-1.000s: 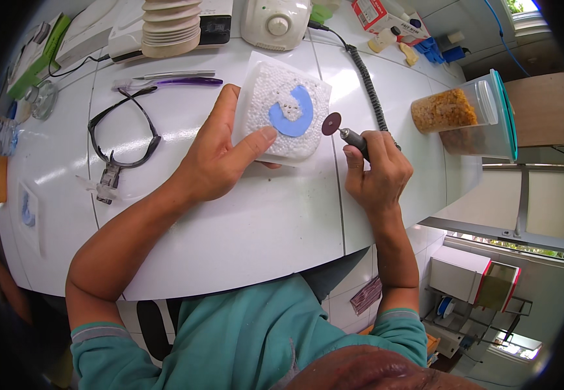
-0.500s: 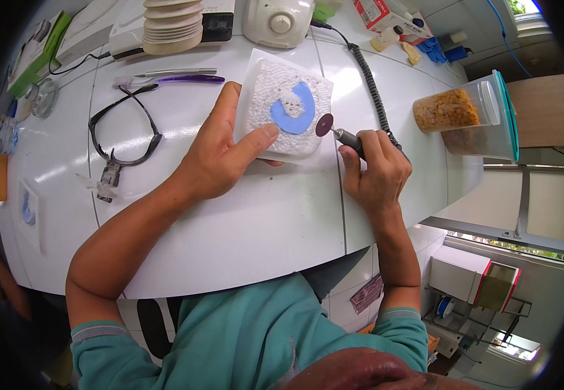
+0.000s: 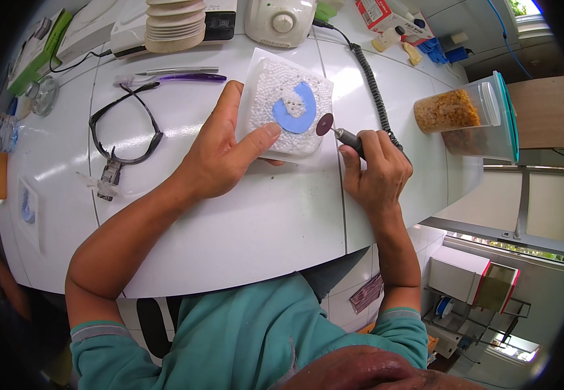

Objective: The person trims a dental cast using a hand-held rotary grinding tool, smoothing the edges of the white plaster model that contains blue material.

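My left hand point(image 3: 220, 153) grips a white square tray point(image 3: 261, 81) with a bumpy, bead-like surface, my thumb on its front face. A blue horseshoe-shaped piece point(image 3: 299, 118) sits in that surface around a white bumpy middle. My right hand point(image 3: 376, 170) has its fingers wrapped round a grey rotary handpiece point(image 3: 349, 141) on a coiled cable. Its dark red disc point(image 3: 325, 124) is at the tray's right edge; whether they touch I cannot tell.
Black eyewear with a clip-on piece point(image 3: 156, 138), a purple-handled tool point(image 3: 194, 77), a control box point(image 3: 281, 23), stacked pale discs point(image 3: 174, 29) and plastic containers point(image 3: 449, 110) stand around the white desk point(image 3: 243, 237). A similar tray point(image 3: 38, 214) lies far left.
The tray and my left hand have moved slightly up and right. The handpiece's disc has shifted a little left, closer to the tray's edge.
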{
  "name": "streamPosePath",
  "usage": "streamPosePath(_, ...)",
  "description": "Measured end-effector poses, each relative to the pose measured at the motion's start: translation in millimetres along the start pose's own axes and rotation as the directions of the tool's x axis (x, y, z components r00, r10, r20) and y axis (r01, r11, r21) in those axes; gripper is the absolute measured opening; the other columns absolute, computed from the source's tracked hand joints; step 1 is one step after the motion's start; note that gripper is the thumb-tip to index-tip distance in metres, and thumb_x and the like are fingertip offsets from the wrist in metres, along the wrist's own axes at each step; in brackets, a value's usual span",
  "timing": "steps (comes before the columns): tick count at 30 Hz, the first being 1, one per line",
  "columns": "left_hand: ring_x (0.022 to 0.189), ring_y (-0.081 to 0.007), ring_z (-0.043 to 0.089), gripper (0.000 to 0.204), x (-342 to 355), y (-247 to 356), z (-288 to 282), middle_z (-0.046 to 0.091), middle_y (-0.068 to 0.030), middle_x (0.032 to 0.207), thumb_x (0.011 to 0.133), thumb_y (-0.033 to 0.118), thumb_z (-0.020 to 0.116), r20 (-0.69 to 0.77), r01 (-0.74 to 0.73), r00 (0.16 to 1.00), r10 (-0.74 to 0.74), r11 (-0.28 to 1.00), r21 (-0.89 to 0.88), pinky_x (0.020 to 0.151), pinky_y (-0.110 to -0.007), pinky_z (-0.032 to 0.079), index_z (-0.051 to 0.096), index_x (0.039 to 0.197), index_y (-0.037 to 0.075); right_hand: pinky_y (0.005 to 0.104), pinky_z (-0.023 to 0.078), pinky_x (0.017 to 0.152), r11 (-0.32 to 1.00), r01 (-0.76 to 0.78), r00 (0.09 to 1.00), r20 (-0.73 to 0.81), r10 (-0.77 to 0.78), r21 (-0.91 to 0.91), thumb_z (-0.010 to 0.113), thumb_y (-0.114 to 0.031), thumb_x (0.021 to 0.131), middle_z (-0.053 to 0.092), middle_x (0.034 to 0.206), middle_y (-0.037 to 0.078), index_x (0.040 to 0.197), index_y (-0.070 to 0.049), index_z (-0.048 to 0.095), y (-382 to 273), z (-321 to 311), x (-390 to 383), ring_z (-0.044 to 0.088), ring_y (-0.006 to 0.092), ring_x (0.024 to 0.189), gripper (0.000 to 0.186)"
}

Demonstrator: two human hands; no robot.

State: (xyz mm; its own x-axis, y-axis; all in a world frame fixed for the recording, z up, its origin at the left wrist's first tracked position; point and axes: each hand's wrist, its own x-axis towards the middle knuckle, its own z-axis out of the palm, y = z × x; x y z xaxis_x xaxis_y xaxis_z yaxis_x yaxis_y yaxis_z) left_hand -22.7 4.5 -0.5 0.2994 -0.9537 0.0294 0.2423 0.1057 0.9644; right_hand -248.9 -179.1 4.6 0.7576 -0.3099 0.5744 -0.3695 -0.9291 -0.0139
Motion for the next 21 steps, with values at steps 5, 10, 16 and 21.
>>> streamPosePath(5,0.134,-0.0266,0.069,0.062,-0.3,-0.1,0.0,0.060,-0.0193,0.150,0.113,0.012,0.060,-0.007,0.004,1.000,-0.004,1.000,0.008,0.099,-0.044,0.069,0.028,0.166,0.003,0.0371,0.040,0.051,1.000,0.003,1.000,-0.006,-0.003,0.000,0.084,-0.043,0.098,0.050,0.071,0.003,0.086,-0.010,0.065,-0.9,0.3,0.6,0.051,0.0219,0.055,0.040)
streamPosePath(10,0.133,-0.0261,0.069,0.061,-0.8,0.5,-0.1,0.061,-0.0186,0.149,0.113,0.012,0.060,-0.007,0.005,1.000,-0.005,1.000,0.003,0.099,-0.043,0.069,0.029,0.165,0.003,0.0368,0.041,0.051,1.000,0.004,1.000,-0.002,-0.004,-0.007,0.085,-0.043,0.098,0.050,0.071,0.003,0.085,-0.010,0.065,-1.2,0.4,0.4,0.052,0.0218,0.055,0.040)
streamPosePath(16,0.131,-0.0249,0.069,0.060,-1.1,0.7,0.2,0.062,-0.0175,0.148,0.113,0.010,0.059,-0.009,0.012,1.000,-0.012,1.000,0.008,0.098,-0.043,0.068,0.030,0.165,0.003,0.0369,0.041,0.051,1.000,0.002,1.000,-0.017,-0.002,-0.015,0.083,-0.042,0.100,0.052,0.071,0.004,0.087,-0.009,0.066,0.3,1.5,0.3,0.053,0.0225,0.055,0.039)
streamPosePath(21,0.131,-0.0248,0.069,0.063,0.0,1.0,0.0,0.061,-0.0174,0.149,0.113,0.010,0.060,0.000,0.022,1.000,-0.022,1.000,-0.017,0.098,-0.042,0.068,0.028,0.166,0.003,0.0370,0.040,0.050,0.998,-0.053,0.994,-0.094,0.056,0.031,0.082,-0.041,0.101,0.055,0.071,0.004,0.089,-0.007,0.068,4.6,0.4,-1.8,0.053,0.0232,0.052,0.039)
